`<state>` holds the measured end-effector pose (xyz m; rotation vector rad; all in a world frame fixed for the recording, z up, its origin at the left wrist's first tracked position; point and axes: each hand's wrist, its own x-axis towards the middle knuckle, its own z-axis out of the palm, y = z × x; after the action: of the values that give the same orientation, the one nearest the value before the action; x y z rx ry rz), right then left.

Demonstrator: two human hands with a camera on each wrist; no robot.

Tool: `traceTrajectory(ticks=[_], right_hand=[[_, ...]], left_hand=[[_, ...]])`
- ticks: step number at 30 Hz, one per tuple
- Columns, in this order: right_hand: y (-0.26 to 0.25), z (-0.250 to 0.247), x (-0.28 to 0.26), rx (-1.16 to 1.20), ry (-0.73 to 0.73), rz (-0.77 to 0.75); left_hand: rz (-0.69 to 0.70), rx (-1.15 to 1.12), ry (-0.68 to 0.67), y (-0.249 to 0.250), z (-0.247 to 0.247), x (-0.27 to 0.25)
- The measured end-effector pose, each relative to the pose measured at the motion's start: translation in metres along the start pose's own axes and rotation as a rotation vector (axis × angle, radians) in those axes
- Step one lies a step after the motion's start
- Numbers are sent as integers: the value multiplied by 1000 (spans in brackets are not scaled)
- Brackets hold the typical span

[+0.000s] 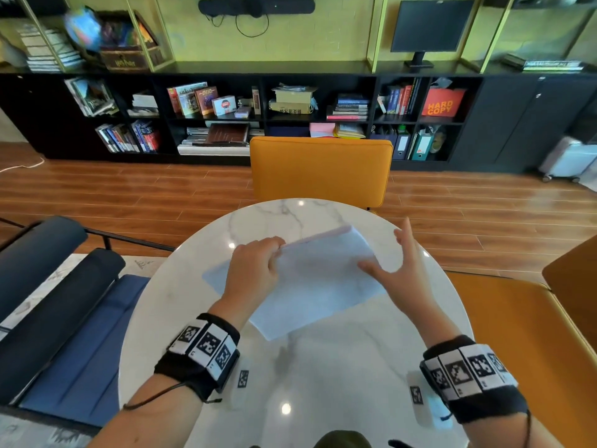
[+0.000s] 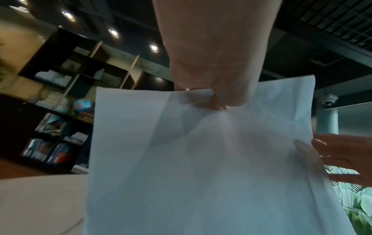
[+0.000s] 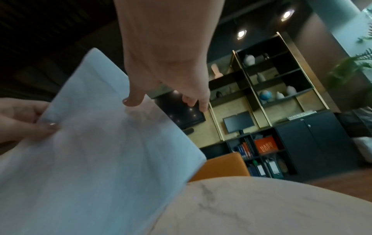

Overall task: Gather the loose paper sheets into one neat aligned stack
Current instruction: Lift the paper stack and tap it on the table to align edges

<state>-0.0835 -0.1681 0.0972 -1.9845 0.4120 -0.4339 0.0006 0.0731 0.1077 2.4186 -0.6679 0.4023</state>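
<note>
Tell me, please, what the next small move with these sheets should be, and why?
Probably bring the right hand in to square the sheets' right edge. The left hand pinches them at one edge, lifted off the marble table, while the right hand is spread open beside them, and another sheet lies offset below.

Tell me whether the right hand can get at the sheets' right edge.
Probably yes: the right hand is open beside the paper sheets, thumb already on them, with nothing between; the left hand pinches the far edge.
</note>
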Motion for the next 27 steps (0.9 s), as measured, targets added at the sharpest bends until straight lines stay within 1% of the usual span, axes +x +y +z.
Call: traceTrajectory(ticks=[2,4,6,9,11,14,16,17,18,19,20,21,22,23,27], right_hand=[[-13,2,1,39,-101,-3],[-18,4,2,92,-201,22],[-23,6,-1,164,-210,43],[-24,6,-4,305,-195,59],[-20,7,-4,386,-187,77],[-10,5,-1,464,-159,110],[-5,1,-1,503,-151,128],[-3,-1,-1,519,-150,137],[-1,-1,-1,537,-150,143],[0,-2,-2,552,-149,149],[2,-2,-2,566,-149,153],[3,-1,-2,573,-147,153],[4,0,-2,575,-144,151],[5,2,-2,569,-141,147],[12,9,-2,557,-128,161]], left_hand=[[61,50,-35,6,1,2],[92,78,-47,12,3,1],[98,64,-53,13,3,0],[102,-14,-49,11,-2,1],[86,-67,-14,5,-7,1],[-19,-74,92,-15,-14,-3],[-146,-142,162,-34,-15,-10],[-250,-242,163,-40,-15,-14],[-362,-374,135,-44,-15,-19],[-462,-529,85,-47,-14,-23],[-535,-673,29,-50,-11,-27],[-566,-755,-17,-51,-6,-31],[-573,-774,-35,-51,-2,-34],[-570,-770,-23,-49,2,-37],[-605,-767,115,-42,15,-42]])
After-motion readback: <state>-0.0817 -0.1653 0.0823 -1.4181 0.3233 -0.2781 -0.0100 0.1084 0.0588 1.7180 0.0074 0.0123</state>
